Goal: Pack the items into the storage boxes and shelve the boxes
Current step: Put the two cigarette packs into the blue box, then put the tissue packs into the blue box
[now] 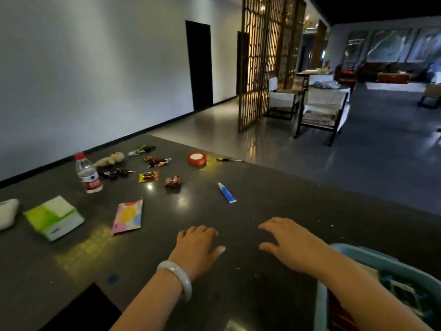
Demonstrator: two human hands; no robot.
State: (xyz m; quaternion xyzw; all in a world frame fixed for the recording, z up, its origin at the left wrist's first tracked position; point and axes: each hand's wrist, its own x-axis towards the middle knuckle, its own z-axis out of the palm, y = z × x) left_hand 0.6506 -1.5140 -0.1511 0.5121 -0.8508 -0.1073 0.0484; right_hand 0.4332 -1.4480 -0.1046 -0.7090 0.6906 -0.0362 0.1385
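My left hand and my right hand hover palm down over the dark table, both holding nothing, fingers loosely bent. A blue-green storage box with several items inside sits at the lower right, under my right forearm. Loose items lie further out: a blue-and-white tube, a colourful card, a green-and-white tissue pack, a water bottle, a red tape roll, a plush toy, wrapped candies and a yellow packet.
A white object lies at the left edge. Keys and small dark items sit by the bottle. The table's far edge drops to a shiny floor; chairs and a wooden lattice screen stand beyond.
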